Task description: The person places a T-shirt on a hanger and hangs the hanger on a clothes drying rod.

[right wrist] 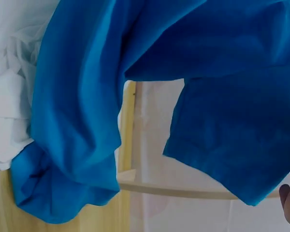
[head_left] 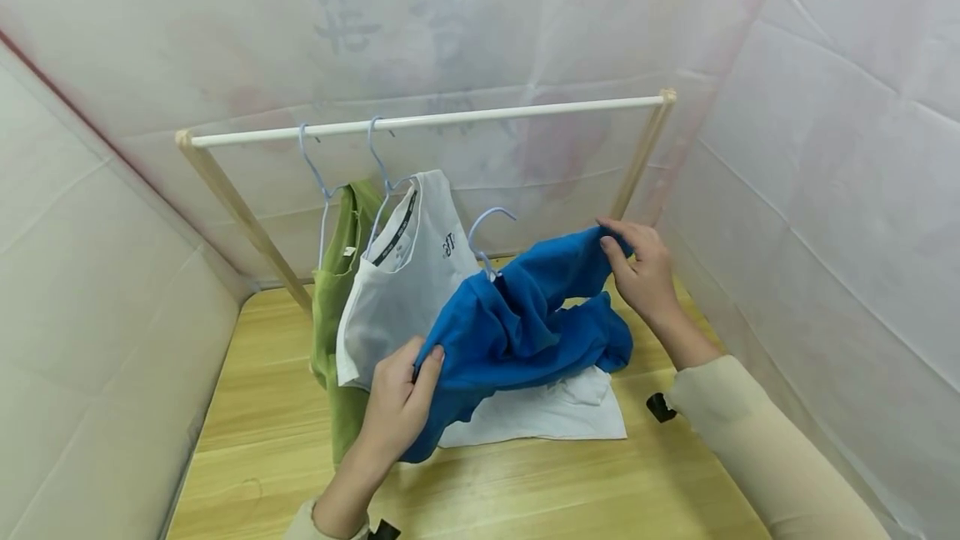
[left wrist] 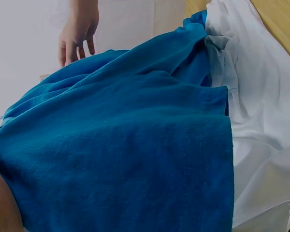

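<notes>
A blue T-shirt (head_left: 517, 315) is spread between both hands, lifted in front of the rack. The left hand (head_left: 401, 394) pinches it at the left shoulder side, thumb on top. At its upper right, the right hand (head_left: 641, 265) pinches the sleeve between thumb and fingers. A light purple hanger (head_left: 487, 227) is inside the shirt, its hook sticking up out of the neckline, off the rod. In the left wrist view a sleeve (left wrist: 183, 159) hangs down with its hem facing right. The right wrist view shows the shirt's lower part bunched (right wrist: 63, 179) near the table.
A clothes rack with a white rod (head_left: 450, 117) and wooden legs (head_left: 240, 215) stands at the back. On its left hang a green garment (head_left: 345, 232) and a white shirt (head_left: 397, 298) on hangers. White cloth (head_left: 547, 415) lies on the wooden table (head_left: 262, 440) under the blue shirt.
</notes>
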Tool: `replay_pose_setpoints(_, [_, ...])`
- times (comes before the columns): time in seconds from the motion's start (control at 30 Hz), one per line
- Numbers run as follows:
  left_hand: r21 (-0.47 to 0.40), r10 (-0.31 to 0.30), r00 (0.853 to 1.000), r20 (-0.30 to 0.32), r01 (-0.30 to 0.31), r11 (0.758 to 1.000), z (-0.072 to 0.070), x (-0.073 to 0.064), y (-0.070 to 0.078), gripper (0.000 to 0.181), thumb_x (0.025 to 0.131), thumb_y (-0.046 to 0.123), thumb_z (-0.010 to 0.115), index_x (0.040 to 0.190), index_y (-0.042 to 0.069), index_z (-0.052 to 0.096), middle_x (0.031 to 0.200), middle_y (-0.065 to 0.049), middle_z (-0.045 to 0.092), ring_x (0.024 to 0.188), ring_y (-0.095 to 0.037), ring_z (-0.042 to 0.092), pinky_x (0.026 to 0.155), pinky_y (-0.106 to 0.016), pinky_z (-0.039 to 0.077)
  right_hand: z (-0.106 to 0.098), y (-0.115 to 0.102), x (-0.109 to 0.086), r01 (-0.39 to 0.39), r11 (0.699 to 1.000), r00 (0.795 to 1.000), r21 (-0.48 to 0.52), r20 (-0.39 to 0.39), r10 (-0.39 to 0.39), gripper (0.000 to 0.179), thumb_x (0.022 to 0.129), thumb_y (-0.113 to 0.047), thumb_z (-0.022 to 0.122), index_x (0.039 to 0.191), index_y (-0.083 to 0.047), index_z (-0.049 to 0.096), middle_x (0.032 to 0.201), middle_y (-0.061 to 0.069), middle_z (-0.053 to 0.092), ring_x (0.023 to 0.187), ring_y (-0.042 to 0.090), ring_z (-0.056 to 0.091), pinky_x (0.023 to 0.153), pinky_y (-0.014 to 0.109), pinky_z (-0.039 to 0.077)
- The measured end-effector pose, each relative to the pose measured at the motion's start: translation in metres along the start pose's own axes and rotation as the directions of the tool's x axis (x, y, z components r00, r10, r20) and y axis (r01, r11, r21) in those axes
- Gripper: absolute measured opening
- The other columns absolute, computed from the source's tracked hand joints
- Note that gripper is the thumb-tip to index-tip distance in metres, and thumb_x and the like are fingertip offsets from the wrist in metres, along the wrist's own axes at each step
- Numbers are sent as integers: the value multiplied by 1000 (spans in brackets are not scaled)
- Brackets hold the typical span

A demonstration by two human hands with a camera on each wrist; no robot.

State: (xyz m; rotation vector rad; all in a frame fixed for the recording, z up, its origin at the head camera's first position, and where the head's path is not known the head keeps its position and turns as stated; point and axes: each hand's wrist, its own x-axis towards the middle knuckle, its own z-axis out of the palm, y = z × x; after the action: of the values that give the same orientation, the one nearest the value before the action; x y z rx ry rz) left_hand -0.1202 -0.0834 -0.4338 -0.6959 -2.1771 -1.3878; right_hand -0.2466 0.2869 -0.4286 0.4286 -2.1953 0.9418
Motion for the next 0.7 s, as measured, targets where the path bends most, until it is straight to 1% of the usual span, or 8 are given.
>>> replay_pose_setpoints(0.1, [-5, 3, 1000, 0, -3, 1000, 0, 1, 1, 28, 97, 3, 57, 74, 14, 49, 61, 4, 37, 55, -4, 40, 50, -14, 31, 2, 1, 2, -38, 999, 999, -16, 9, 39, 25, 101, -15, 59, 123, -11, 71, 118, 11, 70, 103, 29, 59, 88, 47, 46])
replay_pose_setpoints(0.2, [-11, 2, 1000, 2, -2, 1000, 0, 0, 1, 28, 97, 2, 58, 73, 14, 48, 61, 4, 36, 55, -4, 40, 49, -14, 31, 2, 7, 3, -91, 995, 996, -42, 5, 91, 22, 102, -15, 59, 116, -7, 72, 111, 14, 71, 97, 30, 59, 86, 45, 47])
replay_pose_setpoints(0.23, [-13, 2, 1000, 2, -2, 1000, 1, 0, 1, 28, 97, 2, 57, 73, 14, 48, 61, 4, 36, 55, -4, 39, 49, -15, 31, 2, 9, 3, -108, 993, 994, -50, 4, 109, 22, 102, -16, 58, 115, -6, 72, 110, 15, 71, 97, 31, 59, 86, 45, 47])
replay_pose_setpoints(0.37, [-12, -32, 999, 17, 32, 999, 0, -1, 1, 26, 99, 4, 56, 76, 14, 50, 62, 5, 37, 54, -4, 40, 49, -16, 33, 2, 17, 3, -167, 984, 986, -66, 5, 167, 25, 103, -20, 57, 113, -3, 72, 106, 17, 71, 96, 33, 60, 86, 46, 49])
replay_pose_setpoints(0.47, [-10, -50, 998, 23, 50, 999, -1, -1, 0, 25, 99, 5, 55, 77, 15, 51, 62, 6, 37, 54, -5, 41, 49, -17, 34, 0, 22, 2, -217, 974, 976, -64, 7, 218, 26, 103, -22, 56, 113, -3, 71, 106, 17, 71, 96, 33, 59, 87, 47, 49])
replay_pose_setpoints(0.53, [-14, -41, 999, 15, 41, 999, 0, -1, 0, 25, 99, 4, 56, 77, 14, 51, 62, 5, 38, 54, -4, 41, 48, -17, 34, -2, 24, 0, -253, 965, 967, -65, 9, 254, 27, 103, -23, 56, 114, -3, 71, 106, 17, 70, 96, 32, 59, 86, 48, 50])
replay_pose_setpoints(0.7, [-25, -11, 1000, -5, 11, 1000, 0, 0, -1, 25, 97, 2, 58, 77, 13, 52, 62, 3, 39, 55, -4, 41, 49, -16, 34, -6, 32, -4, -321, 943, 946, -83, 16, 324, 30, 104, -28, 55, 114, -5, 70, 107, 15, 69, 97, 30, 59, 81, 44, 50])
